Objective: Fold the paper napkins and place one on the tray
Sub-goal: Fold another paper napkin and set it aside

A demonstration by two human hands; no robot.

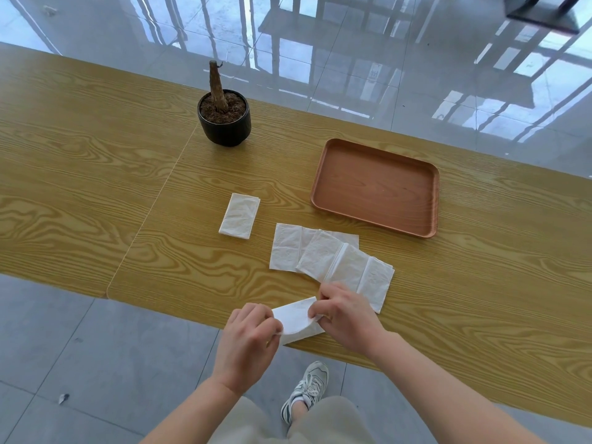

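A: Napkin point(296, 320) at near edge of table point(96, 174), pinched betw. your left hand point(248, 334) and right hand point(344, 318), long axis L-R.
B: Tray point(374, 184)?
A: Bare, ahead-right; right hand's nearer. Fold prob. half done, fingers hide it.

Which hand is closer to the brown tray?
Right. The right hand pinches the napkin at the near edge of the table, in front of the tray; the left hand pinches the other end, farther left.
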